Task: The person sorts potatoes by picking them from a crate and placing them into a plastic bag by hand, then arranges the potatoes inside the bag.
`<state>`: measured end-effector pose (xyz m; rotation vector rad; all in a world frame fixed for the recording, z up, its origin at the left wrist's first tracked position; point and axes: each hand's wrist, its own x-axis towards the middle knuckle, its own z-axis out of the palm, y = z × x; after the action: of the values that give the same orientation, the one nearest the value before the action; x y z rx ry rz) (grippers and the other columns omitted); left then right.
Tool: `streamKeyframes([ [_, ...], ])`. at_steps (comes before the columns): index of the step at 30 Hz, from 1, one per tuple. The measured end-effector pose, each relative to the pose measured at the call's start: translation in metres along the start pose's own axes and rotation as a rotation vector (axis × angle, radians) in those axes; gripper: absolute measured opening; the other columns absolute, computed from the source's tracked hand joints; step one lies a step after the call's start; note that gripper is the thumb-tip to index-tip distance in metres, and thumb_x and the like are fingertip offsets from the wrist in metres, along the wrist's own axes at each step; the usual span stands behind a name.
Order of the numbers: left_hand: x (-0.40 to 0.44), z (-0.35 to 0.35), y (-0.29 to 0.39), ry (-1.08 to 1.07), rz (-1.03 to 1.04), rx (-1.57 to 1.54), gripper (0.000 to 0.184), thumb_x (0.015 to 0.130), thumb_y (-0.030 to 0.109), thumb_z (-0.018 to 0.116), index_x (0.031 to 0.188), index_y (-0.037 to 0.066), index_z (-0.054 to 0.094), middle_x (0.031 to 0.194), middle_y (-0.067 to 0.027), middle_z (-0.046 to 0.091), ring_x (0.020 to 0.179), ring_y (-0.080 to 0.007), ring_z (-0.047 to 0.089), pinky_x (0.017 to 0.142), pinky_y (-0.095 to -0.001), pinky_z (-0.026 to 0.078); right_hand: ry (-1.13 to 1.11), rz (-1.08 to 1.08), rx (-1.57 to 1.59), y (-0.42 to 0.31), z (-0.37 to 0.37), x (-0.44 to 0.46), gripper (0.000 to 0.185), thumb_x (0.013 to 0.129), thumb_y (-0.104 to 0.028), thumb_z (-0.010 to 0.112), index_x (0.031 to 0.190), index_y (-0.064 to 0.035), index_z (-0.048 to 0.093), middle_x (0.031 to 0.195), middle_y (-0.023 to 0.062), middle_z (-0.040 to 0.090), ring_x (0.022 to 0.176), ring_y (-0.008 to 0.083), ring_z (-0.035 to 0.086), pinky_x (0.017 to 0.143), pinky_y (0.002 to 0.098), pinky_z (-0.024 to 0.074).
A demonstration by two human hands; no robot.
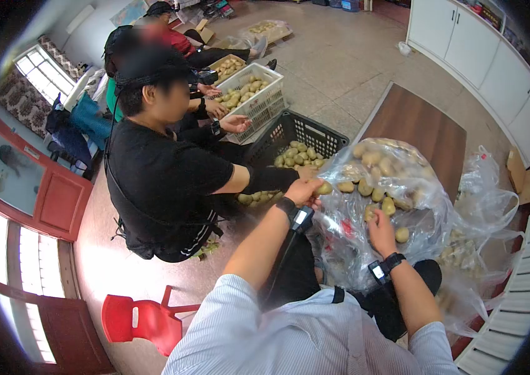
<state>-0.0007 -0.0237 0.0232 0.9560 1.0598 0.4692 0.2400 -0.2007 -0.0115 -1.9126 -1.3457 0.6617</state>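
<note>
Pinched in my left hand (304, 191) is an oval, olive-brown kiwifruit (324, 188), held at the left edge of a clear plastic bag (340, 234). My right hand (381, 234) reaches into the bag's opening. Its fingers close around another kiwifruit (371, 212), partly hidden by the hand. More kiwifruit (390, 206) lie loose in the bag around my fingers, with a heap under the plastic behind them. Beyond my left hand stands a black crate (321, 132) partly filled with the same fruit.
A person in black (165, 169) sits at my left, reaching toward the crate. White crates (265, 103) of fruit stand farther off beside other people. A brown tabletop (411, 128) lies behind the bag. More plastic bags (483, 212) are at right, and a red chair (146, 322) is at lower left.
</note>
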Motion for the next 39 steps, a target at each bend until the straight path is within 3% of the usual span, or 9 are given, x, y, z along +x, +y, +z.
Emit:
streamKeyframes([
  [2,0.003,-0.011,-0.001,0.056,0.007,-0.056,0.045,0.090,0.040,0.059,0.108,-0.001,0.055,0.082,-0.0113,0.059,0.058,-0.0208,0.063,0.048,-0.0348,0.055,0.042,-0.022,-0.181,0.021,-0.010,0.003,0.039,0.084,-0.021,0.062,0.118,-0.0047,0.051,0.114,0.0199,0.052,0.104,0.0373,0.053,0.083,0.0447,0.0458],
  [5,0.019,-0.043,-0.012,0.042,0.065,0.098,0.046,0.094,0.037,0.053,0.121,0.000,0.051,0.098,-0.0155,0.061,0.074,-0.0257,0.066,0.061,-0.0379,0.059,0.092,0.047,-0.374,0.024,-0.020,-0.004,0.043,0.083,-0.021,0.063,0.121,-0.0065,0.050,0.117,0.0188,0.051,0.107,0.0367,0.053,0.084,0.0455,0.0466],
  [9,0.026,-0.056,-0.021,0.141,-0.066,-0.166,0.046,0.096,0.036,0.048,0.125,0.001,0.049,0.102,-0.0185,0.062,0.076,-0.0282,0.066,0.061,-0.0404,0.058,0.043,0.081,-0.456,0.026,-0.025,-0.011,0.047,0.082,-0.022,0.065,0.123,-0.0082,0.048,0.120,0.0178,0.049,0.107,0.0364,0.053,0.084,0.0465,0.0479],
  [11,0.027,-0.055,-0.024,0.337,0.084,-0.006,0.044,0.096,0.035,0.048,0.124,0.001,0.050,0.097,-0.0164,0.062,0.072,-0.0278,0.066,0.058,-0.0395,0.057,0.021,-0.009,-0.498,0.032,-0.023,-0.013,0.048,0.081,-0.020,0.065,0.125,-0.0112,0.048,0.117,0.0170,0.051,0.104,0.0370,0.056,0.083,0.0476,0.0490],
  [27,0.034,-0.082,-0.038,0.439,-0.119,-0.129,0.041,0.091,0.035,0.054,0.105,-0.003,0.057,0.083,-0.0207,0.063,0.064,-0.0311,0.066,0.052,-0.0422,0.056,-0.111,0.056,-0.575,0.031,-0.020,-0.018,0.044,0.079,-0.018,0.064,0.119,-0.0143,0.048,0.115,0.0174,0.053,0.094,0.0392,0.059,0.077,0.0474,0.0499],
  [30,0.040,-0.094,-0.045,0.423,-0.082,0.064,0.035,0.087,0.033,0.059,0.100,0.000,0.060,0.086,-0.0199,0.065,0.072,-0.0327,0.065,0.059,-0.0443,0.054,-0.086,0.038,-0.538,0.027,-0.020,-0.019,0.042,0.079,-0.020,0.060,0.119,-0.0138,0.048,0.112,0.0179,0.054,0.095,0.0399,0.058,0.079,0.0483,0.0490],
  [35,0.043,-0.110,-0.042,0.303,0.126,1.634,0.026,0.079,0.029,0.067,0.091,0.006,0.066,0.091,-0.0186,0.067,0.086,-0.0354,0.065,0.071,-0.0477,0.050,0.024,0.087,-0.310,0.047,-0.013,-0.013,0.041,0.083,-0.029,0.058,0.117,-0.0057,0.053,0.110,0.0242,0.058,0.099,0.0406,0.059,0.085,0.0478,0.0470],
  [38,0.029,-0.094,-0.025,0.305,0.139,1.560,0.026,0.080,0.028,0.068,0.091,0.005,0.065,0.093,-0.0197,0.067,0.084,-0.0339,0.066,0.069,-0.0461,0.052,0.037,0.079,-0.118,0.066,-0.003,-0.009,0.041,0.085,-0.032,0.055,0.111,-0.0016,0.056,0.105,0.0260,0.061,0.102,0.0407,0.058,0.087,0.0452,0.0456],
  [39,0.029,-0.093,-0.026,0.262,0.142,1.217,0.023,0.081,0.025,0.066,0.091,0.004,0.064,0.090,-0.0190,0.067,0.083,-0.0315,0.066,0.066,-0.0443,0.053,0.048,0.106,-0.121,0.066,-0.003,-0.010,0.041,0.085,-0.032,0.055,0.111,-0.0016,0.056,0.105,0.0260,0.061,0.102,0.0407,0.058,0.087,0.0452,0.0456],
])
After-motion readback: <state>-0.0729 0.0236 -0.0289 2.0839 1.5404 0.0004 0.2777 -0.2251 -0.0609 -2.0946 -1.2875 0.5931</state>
